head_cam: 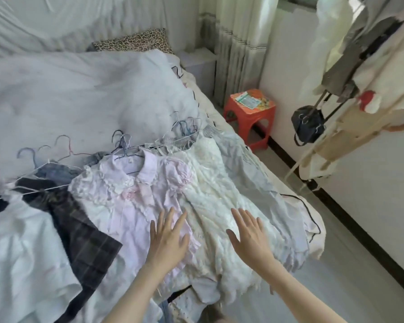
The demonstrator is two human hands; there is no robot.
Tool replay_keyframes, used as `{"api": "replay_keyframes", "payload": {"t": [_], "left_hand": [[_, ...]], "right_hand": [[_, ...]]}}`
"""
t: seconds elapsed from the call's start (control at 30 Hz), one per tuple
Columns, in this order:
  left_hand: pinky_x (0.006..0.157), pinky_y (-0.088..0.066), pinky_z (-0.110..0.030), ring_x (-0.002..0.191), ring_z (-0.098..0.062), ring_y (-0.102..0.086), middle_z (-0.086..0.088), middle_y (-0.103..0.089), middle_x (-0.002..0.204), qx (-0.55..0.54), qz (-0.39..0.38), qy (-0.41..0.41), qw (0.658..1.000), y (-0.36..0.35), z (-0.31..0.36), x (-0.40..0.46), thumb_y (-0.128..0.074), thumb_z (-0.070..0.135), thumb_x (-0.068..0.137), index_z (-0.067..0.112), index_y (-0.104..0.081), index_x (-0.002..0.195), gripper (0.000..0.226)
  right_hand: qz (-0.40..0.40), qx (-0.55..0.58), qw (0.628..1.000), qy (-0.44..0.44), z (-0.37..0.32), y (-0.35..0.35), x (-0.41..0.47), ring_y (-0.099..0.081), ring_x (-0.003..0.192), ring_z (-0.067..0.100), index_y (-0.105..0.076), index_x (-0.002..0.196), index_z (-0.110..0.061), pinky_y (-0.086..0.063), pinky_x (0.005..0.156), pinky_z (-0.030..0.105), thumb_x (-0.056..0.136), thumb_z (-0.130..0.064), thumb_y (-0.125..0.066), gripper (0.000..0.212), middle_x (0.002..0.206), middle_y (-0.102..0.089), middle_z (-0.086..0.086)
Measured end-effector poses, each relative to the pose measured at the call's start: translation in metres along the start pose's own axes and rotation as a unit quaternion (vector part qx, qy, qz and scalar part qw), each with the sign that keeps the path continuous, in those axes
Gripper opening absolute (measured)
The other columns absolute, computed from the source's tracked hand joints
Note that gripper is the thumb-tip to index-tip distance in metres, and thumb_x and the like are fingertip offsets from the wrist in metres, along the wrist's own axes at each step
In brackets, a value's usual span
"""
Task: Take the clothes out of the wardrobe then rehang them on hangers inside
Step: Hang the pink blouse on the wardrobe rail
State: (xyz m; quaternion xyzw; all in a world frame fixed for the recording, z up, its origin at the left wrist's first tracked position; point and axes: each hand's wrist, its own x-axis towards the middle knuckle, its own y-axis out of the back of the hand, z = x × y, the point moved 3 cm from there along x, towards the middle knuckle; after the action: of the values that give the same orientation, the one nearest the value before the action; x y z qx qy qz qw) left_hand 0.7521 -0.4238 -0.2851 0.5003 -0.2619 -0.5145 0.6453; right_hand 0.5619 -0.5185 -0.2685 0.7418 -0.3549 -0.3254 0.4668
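A: Nearest, both hands spread flat over the clothes on the bed (56,89). Left hand (167,238) wide, fingers straight, over the hem of the pink blouse (135,194). Right hand (250,234) just as wide, over the cream lace dress (219,201). Holding nothing, either of them; hard to tell whether pressing or hovering just above.

B: And to the left?

A: Dark plaid skirt (79,231) lying across a white top (21,252). Beyond the blouse collar, a tangle of wire hangers (124,141), hooks crossed over one another, several seemingly threaded into the garments. More hooks (187,127) above the cream dress.

B: Risk there?

A: Likely snagging. Lifting one piece could drag its neighbours along, with hooks caught in lace or in each other. Lace probably tears or pulls threads easily if yanked. Also a hem hanging off the near edge of the bed, so a careless tug might slide the pile to the floor.

B: Further off?

A: Rumpled white quilt (79,73), leopard-print pillow (133,41) past that. To the right, an orange stool (251,117) by the wall. Hanging clothes (359,54) and a dark bag (309,124) at the far right edge, presumably the hanging space.

B: Stage of the job?

A: Looks like clothes out and laid down, rehanging not yet started. Safest to free one hanger hook fully before lifting anything.
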Motion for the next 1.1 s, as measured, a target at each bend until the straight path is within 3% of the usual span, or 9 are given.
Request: {"api": "replay_keyframes", "payload": {"t": [0.3, 0.43, 0.63, 0.83, 0.97, 1.03, 1.1], "left_hand": [[0.115, 0.002, -0.044, 0.143, -0.024, 0.009, -0.002, 0.002, 0.157, -0.007, -0.065, 0.094, 0.993, -0.007, -0.056, 0.106, -0.033, 0.035, 0.099, 0.03, -0.01, 0.148, 0.055], [0.114, 0.002, -0.042, 0.144, -0.023, 0.009, -0.001, 0.003, 0.157, -0.023, -0.081, 0.118, 0.989, -0.018, -0.074, 0.14, -0.032, 0.032, 0.099, 0.031, -0.01, 0.148, 0.054], [0.115, 0.0, -0.045, 0.144, -0.026, 0.005, -0.004, 0.0, 0.157, -0.008, -0.102, 0.157, 0.982, -0.04, -0.142, 0.177, -0.034, 0.031, 0.099, 0.028, -0.013, 0.148, 0.053], [0.101, -0.027, -0.063, 0.134, -0.043, -0.03, -0.021, -0.036, 0.145, 0.037, -0.014, 0.182, 0.982, -0.015, -0.254, 0.222, -0.044, 0.029, 0.088, 0.01, -0.045, 0.136, 0.051], [0.112, -0.005, -0.052, 0.143, -0.032, -0.006, -0.014, -0.012, 0.155, 0.078, -0.007, 0.236, 0.969, 0.014, -0.327, 0.254, -0.04, 0.025, 0.097, 0.011, -0.02, 0.147, 0.055], [0.112, -0.002, -0.052, 0.142, -0.027, -0.009, -0.01, -0.016, 0.154, 0.111, -0.004, 0.234, 0.966, 0.022, -0.353, 0.267, -0.035, 0.027, 0.097, 0.01, -0.018, 0.147, 0.055], [0.111, 0.0, -0.055, 0.137, -0.026, -0.024, -0.008, -0.032, 0.147, 0.135, 0.007, 0.229, 0.964, 0.027, -0.37, 0.278, -0.035, 0.028, 0.097, 0.009, -0.024, 0.144, 0.053]], "right_hand": [[-0.061, -0.001, 0.998, 0.035, 0.004, -0.017, 0.144, -0.012, 0.143, 0.018, -0.015, 0.148, -0.02, -0.006, 0.116, 0.037, 0.098, -0.039, -0.036, 0.058, 0.154, -0.021, 0.002], [-0.095, -0.008, 0.994, 0.048, 0.004, -0.044, 0.197, -0.019, 0.142, 0.022, -0.02, 0.147, -0.017, -0.011, 0.115, 0.041, 0.097, -0.037, -0.04, 0.058, 0.151, -0.028, 0.007], [-0.151, -0.027, 0.986, 0.058, -0.021, -0.094, 0.275, -0.016, 0.142, 0.02, -0.017, 0.148, -0.019, -0.009, 0.116, 0.038, 0.098, -0.038, -0.038, 0.057, 0.153, -0.024, 0.005], [-0.157, -0.022, 0.982, 0.101, -0.08, -0.137, 0.357, -0.024, 0.139, 0.023, -0.022, 0.147, -0.016, -0.015, 0.115, 0.042, 0.097, -0.034, -0.041, 0.056, 0.15, -0.03, 0.009], [-0.157, -0.036, 0.979, 0.121, -0.123, -0.162, 0.406, -0.019, 0.141, 0.021, -0.019, 0.148, -0.015, -0.008, 0.116, 0.041, 0.098, -0.034, -0.037, 0.056, 0.152, -0.026, 0.006], [-0.168, -0.067, 0.977, 0.114, -0.137, -0.175, 0.426, -0.015, 0.142, 0.018, -0.016, 0.148, -0.016, -0.003, 0.115, 0.041, 0.099, -0.036, -0.033, 0.056, 0.153, -0.024, 0.002], [-0.168, -0.088, 0.976, 0.103, -0.148, -0.188, 0.439, -0.02, 0.139, 0.019, -0.021, 0.146, -0.016, -0.006, 0.113, 0.042, 0.098, -0.036, -0.034, 0.053, 0.148, -0.034, 0.0]]}}
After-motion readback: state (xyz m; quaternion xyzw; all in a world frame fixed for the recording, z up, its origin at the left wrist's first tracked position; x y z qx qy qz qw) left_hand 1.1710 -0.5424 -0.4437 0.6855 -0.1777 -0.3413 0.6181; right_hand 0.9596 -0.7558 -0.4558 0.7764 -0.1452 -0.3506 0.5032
